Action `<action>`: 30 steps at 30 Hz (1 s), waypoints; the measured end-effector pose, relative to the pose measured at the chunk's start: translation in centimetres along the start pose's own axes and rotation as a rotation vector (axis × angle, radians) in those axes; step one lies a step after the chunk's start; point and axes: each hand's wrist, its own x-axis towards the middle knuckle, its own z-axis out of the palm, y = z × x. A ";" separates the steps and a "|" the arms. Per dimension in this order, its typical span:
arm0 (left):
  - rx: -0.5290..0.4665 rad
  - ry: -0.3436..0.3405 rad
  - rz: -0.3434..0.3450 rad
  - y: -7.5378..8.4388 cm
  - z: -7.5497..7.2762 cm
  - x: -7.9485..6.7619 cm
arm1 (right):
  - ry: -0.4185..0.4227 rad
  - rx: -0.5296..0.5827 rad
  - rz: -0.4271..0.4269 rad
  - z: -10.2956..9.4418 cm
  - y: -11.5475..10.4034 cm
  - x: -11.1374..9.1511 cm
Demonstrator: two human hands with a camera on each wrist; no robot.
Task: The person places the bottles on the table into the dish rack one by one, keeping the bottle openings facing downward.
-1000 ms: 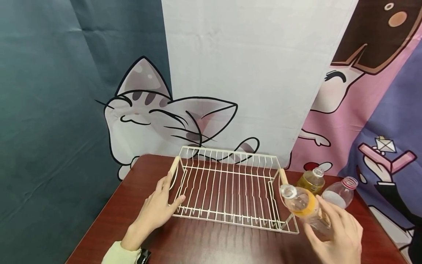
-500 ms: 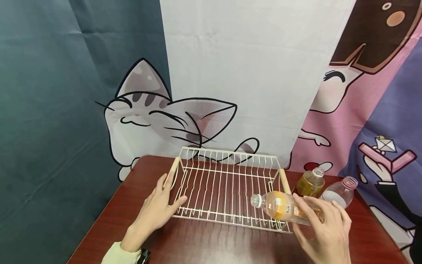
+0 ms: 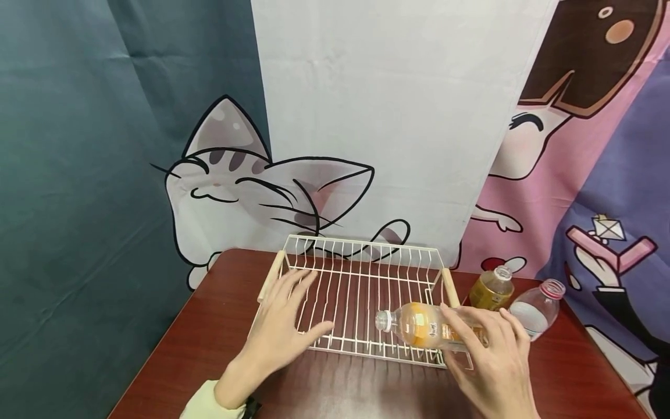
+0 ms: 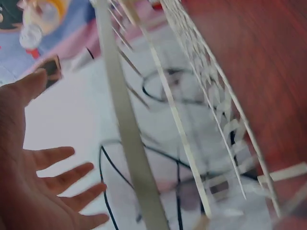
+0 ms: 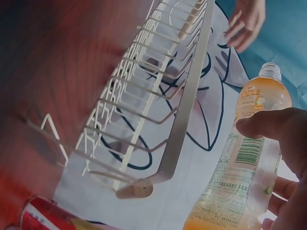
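My right hand [image 3: 494,358] grips a clear plastic bottle [image 3: 416,325] with an orange label, tipped on its side. Its uncapped neck points left, over the front right part of a white wire dish rack [image 3: 361,274]. In the right wrist view, thumb and fingers wrap the labelled bottle [image 5: 235,177], and a barcode shows. My left hand [image 3: 280,329] is held over the rack's left end with spread fingers and nothing in it. The left wrist view shows that hand [image 4: 43,187] beside the rack's flat rail [image 4: 127,124].
Two more uncapped bottles stand right of the rack: one with a yellow label [image 3: 489,293], one with a red neck ring [image 3: 536,308]. Wooden handles [image 3: 272,276] sit at the rack's ends. A printed cartoon curtain [image 3: 366,116] hangs behind the dark red table [image 3: 209,308].
The bottle has been tipped from slanted to lying sideways and carried left over the rack by my right hand. My left hand has left the rack's left handle and shifted right.
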 end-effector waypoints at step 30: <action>-0.423 -0.090 0.269 6.5 2.7 1.4 | -0.020 0.027 -0.069 2.3 -2.9 1.6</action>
